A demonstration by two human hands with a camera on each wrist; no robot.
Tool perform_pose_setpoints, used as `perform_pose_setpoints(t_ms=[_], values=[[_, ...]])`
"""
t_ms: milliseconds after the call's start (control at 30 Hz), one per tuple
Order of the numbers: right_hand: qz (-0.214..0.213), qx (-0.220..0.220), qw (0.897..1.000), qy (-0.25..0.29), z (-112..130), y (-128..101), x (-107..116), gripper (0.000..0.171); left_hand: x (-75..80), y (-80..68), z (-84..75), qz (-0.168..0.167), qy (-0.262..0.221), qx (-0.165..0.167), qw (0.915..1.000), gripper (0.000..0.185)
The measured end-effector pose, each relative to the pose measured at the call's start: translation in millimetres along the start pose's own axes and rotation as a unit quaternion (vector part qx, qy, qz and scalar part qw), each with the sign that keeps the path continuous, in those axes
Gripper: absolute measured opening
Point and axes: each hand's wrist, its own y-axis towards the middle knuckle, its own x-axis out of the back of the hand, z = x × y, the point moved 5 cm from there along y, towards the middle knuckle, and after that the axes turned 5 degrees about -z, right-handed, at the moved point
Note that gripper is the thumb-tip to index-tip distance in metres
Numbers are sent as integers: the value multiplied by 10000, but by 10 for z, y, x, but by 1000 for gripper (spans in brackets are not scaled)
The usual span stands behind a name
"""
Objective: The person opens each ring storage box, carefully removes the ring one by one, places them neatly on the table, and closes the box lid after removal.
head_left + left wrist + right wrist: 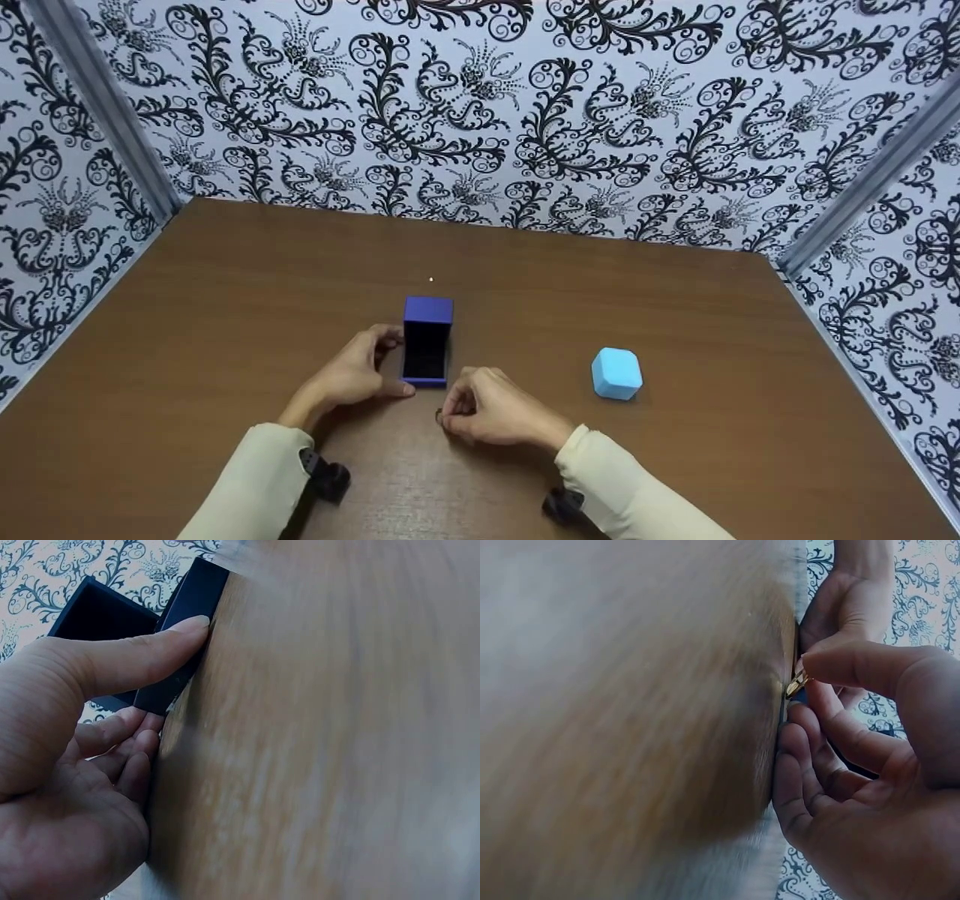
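hands work near the middle of the brown counter (225, 300), a little toward its near edge. left hand (352, 375) grips the open dark blue ring box (427, 341), thumb laid along the near side and fingers curled round the far-left side, which the left wrist view confirms. right hand (491, 409) sits just right of the box's front, fingertips pinched on a small ring (796, 682); in the right wrist view it glints gold between thumb and forefinger, touching the counter surface.

judging from this, the step in hand is seating the ring in the box. doing it well likely means keeping the left hand firm so the box cannot slide or tip, and holding the ring by its band, edge-on, so it can go straight down into the slot.

box stands with its lid up at the back, the open cavity facing the person; its long axis runs near to far. a light blue closed box (616, 373) rests well apart toward the right edge.
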Motion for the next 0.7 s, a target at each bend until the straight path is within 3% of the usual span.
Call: perform_pose_setpoints(t_ms=[700], values=[[8,-189,9991,376,9,0,27,4,1,-5,9,-27,46,10,10000,82]])
